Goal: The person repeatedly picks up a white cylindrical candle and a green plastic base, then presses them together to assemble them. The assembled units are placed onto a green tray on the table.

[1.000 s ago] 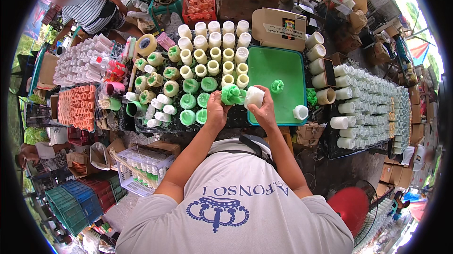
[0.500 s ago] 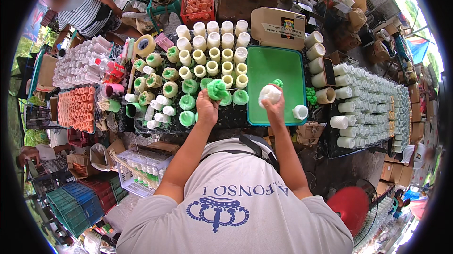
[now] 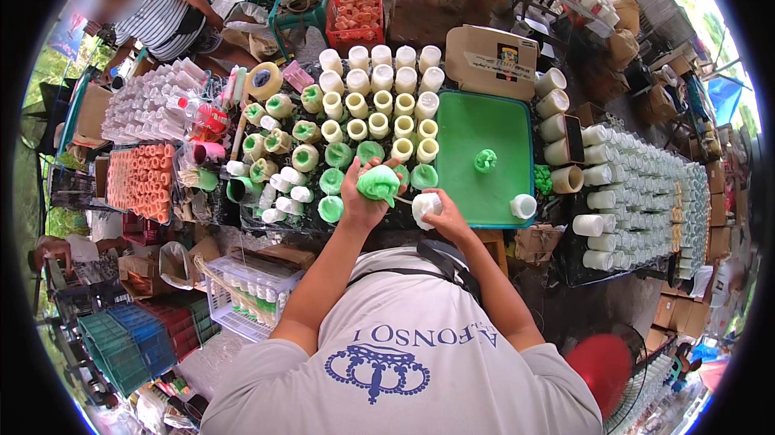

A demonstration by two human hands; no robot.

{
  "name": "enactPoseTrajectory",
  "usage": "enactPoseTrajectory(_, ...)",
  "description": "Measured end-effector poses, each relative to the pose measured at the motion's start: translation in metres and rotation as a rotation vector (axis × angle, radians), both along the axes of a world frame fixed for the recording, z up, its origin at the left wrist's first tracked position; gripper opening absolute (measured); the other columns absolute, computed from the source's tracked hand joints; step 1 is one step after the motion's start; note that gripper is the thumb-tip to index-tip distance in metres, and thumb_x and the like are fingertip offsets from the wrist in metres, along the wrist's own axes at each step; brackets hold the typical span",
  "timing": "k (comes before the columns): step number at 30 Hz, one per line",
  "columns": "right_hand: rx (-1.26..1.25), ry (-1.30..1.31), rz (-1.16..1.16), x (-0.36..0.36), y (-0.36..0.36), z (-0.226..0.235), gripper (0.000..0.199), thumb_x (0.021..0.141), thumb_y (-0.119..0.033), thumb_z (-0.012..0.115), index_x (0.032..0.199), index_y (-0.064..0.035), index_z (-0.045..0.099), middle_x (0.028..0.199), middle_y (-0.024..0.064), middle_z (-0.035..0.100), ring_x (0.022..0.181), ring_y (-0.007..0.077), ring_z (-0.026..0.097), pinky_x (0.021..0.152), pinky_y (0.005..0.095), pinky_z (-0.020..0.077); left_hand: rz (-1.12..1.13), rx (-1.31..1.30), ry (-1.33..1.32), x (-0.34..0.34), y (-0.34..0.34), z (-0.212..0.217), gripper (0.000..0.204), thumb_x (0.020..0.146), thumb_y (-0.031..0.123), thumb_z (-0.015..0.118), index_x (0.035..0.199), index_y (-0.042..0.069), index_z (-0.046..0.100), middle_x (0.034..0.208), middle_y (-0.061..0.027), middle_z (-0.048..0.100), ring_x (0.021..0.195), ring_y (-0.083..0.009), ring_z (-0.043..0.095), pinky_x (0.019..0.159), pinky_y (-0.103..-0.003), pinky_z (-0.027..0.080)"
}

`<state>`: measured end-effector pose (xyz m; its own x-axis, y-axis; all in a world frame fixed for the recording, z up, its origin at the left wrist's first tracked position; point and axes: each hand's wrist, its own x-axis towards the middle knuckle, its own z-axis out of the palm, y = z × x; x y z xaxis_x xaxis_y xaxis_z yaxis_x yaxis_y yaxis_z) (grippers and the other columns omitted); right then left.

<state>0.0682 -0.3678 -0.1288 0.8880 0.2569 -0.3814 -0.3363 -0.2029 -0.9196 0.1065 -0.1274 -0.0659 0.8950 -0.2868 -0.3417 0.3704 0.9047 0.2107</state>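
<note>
As cylinders (image 3: 332,182) crowd the left hand (image 3: 362,205), cardboard (image 3: 484,63) backs the tray (image 3: 464,164).

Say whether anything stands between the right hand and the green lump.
Only the white piece the right hand holds, on its side toward the green lump in the left hand. Nothing else visibly blocks the gap; a thin pale streak there is too small to identify.

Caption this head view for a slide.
Left hand holding a ridged green lump, right hand a white rounded piece, near a green rectangular tray.

Lump (image 3: 378,184) before cups (image 3: 383,79), carton (image 3: 476,51) behind tray (image 3: 464,124)
</note>
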Motion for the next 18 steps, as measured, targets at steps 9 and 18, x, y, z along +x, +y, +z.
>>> enactPoseTrajectory(9,-0.631,-0.663,0.328,0.007,0.039,-0.009,0.066,0.07,-0.018,0.088,0.129,-0.0085,0.06,0.122,0.0156,0.061,0.115,0.0363,0.064,0.093,0.048,0.0557,-0.234,-0.583,-0.304,-0.002,0.012,0.023,0.069,0.109,0.061,0.051,0.137,-0.001,0.043,0.123,-0.0184,0.052,0.082,-0.031,0.07,0.067,-0.048,0.066)
enactPoseTrajectory(18,-0.887,-0.811,0.487,0.005,0.055,-0.046,0.067,0.072,-0.02,0.09,0.132,-0.0109,0.06,0.123,0.0122,0.06,0.114,0.0324,0.062,0.088,0.0456,0.0551,-0.268,-0.645,-0.346,-0.005,0.015,0.039,0.073,0.109,0.061,0.05,0.143,-0.004,0.042,0.127,-0.0221,0.05,0.085,-0.0295,0.065,0.061,-0.044,0.065)
